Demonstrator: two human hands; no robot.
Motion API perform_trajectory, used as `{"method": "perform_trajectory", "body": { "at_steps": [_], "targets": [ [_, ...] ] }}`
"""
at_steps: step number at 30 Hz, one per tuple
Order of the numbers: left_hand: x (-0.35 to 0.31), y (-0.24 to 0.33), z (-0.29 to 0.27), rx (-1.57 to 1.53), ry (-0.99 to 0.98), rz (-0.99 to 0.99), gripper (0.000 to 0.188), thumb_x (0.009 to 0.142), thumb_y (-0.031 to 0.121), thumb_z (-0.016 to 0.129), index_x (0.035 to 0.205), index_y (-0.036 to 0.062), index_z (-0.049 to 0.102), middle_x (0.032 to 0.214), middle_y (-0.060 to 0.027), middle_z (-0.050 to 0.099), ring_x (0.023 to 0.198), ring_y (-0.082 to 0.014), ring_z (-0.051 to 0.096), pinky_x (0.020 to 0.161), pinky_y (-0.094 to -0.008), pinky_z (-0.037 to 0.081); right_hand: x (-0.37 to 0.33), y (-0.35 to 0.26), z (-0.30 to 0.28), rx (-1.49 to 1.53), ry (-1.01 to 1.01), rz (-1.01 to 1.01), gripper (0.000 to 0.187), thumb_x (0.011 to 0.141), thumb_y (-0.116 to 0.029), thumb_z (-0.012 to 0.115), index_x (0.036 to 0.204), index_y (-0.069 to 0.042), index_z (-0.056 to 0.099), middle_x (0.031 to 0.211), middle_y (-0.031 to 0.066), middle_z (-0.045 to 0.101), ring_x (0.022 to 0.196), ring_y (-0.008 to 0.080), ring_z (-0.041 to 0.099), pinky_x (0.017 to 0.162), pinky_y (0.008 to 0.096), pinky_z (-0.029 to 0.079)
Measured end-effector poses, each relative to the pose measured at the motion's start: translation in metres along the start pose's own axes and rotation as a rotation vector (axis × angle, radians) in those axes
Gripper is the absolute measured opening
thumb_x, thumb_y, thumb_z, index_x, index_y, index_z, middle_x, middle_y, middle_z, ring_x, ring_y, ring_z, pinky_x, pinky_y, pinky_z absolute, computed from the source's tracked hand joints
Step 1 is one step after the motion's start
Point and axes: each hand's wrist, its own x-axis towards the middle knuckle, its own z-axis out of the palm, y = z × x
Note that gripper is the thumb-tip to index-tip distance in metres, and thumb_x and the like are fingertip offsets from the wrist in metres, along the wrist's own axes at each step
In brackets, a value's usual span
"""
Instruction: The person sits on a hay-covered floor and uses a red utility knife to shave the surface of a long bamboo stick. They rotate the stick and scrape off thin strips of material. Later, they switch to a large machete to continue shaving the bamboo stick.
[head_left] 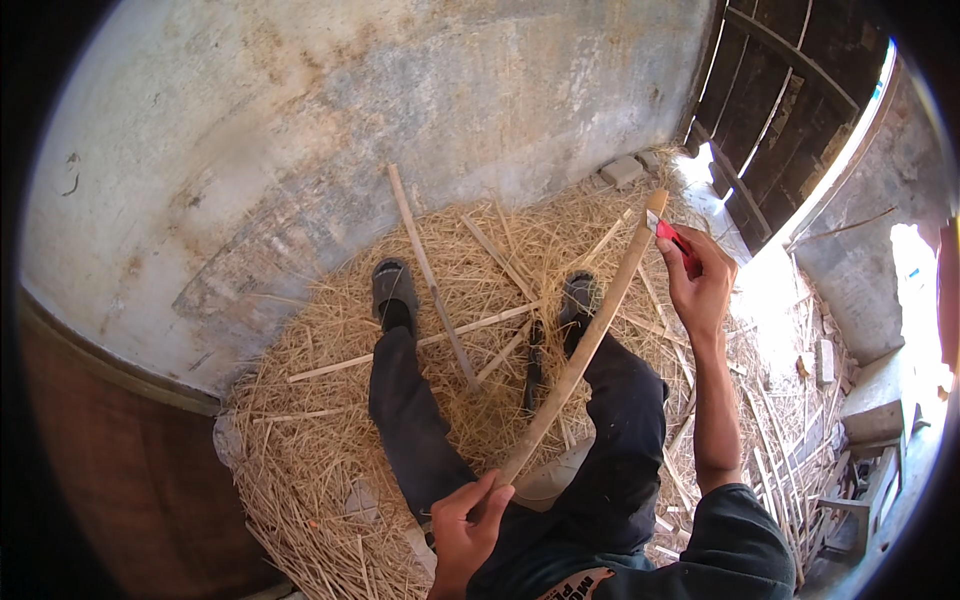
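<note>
A long, flat strip of wood or bamboo [580, 360] slants across my lap, its far end up and to the right. My left hand [468, 530] pinches its near end between thumb and fingers. In my right hand [703, 275] is a red utility knife [678, 243], fingers wrapped round its handle. The knife's short blade lies at the strip's edge, close to the far tip; whether it bites into the wood I cannot tell. Between my feet a dark, narrow tool [533, 368] lies on the straw, its kind unclear.
Straw and shavings [300, 450] cover the floor, with several loose strips [430, 270] strewn over it. A stained wall [400, 90] rises ahead. At the far right stands a dark plank door [780, 90]. Grey blocks [622, 172] rest by the wall, and a wooden frame [860, 500] at the right.
</note>
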Motion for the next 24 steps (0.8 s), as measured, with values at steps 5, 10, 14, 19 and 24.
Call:
{"method": "perform_trajectory", "body": {
  "at_steps": [5,10,14,19,24],
  "targets": [
    [0.007,0.004,-0.008,0.151,0.09,0.126,0.031,0.095,0.011,0.082,0.12,-0.0064,0.076,0.075,-0.0097,0.068,0.059,-0.0072,0.054,0.053,-0.0269,0.042,0.002,0.018,0.002,0.439,-0.281,0.284,0.038,0.103,-0.038,0.071,0.107,-0.001,0.079,0.067,-0.0027,0.056,0.055,0.0063,0.043,0.052,0.0273,0.033],
    [0.015,0.009,-0.015,0.233,0.19,0.213,0.029,0.095,0.01,0.082,0.118,-0.0056,0.077,0.073,-0.0046,0.063,0.059,-0.0064,0.048,0.052,-0.0261,0.035,-0.004,0.042,-0.002,0.763,-0.726,0.464,0.046,0.102,-0.048,0.068,0.106,-0.004,0.077,0.067,-0.0088,0.045,0.056,0.0033,0.035,0.052,0.0266,0.025],
    [0.024,0.013,-0.02,0.356,0.258,0.255,0.032,0.094,0.012,0.083,0.121,-0.0036,0.077,0.075,-0.007,0.065,0.059,-0.0093,0.05,0.052,-0.0286,0.037,-0.015,0.01,-0.005,0.678,-0.757,0.243,0.044,0.097,-0.043,0.074,0.111,-0.002,0.078,0.067,-0.0068,0.05,0.061,0.0033,0.042,0.056,0.0238,0.03],
    [0.028,0.013,-0.023,0.389,0.293,0.282,0.033,0.093,0.013,0.084,0.121,-0.0026,0.077,0.076,-0.0082,0.066,0.06,-0.012,0.053,0.053,-0.031,0.04,-0.007,-0.025,0.0,0.573,-0.078,0.398,0.041,0.099,-0.021,0.073,0.136,-0.004,0.069,0.095,-0.0001,0.067,0.064,0.0039,0.048,0.06,0.0237,0.039],
    [0.03,0.011,-0.021,0.387,0.302,0.309,0.032,0.092,0.011,0.084,0.121,-0.0005,0.078,0.075,-0.007,0.065,0.058,-0.0116,0.051,0.052,-0.0309,0.038,0.001,-0.005,0.023,0.276,-0.127,0.269,0.046,0.1,-0.022,0.073,0.142,-0.004,0.066,0.106,0.0087,0.079,0.077,0.0086,0.065,0.073,0.0268,0.052]
  ]
}}
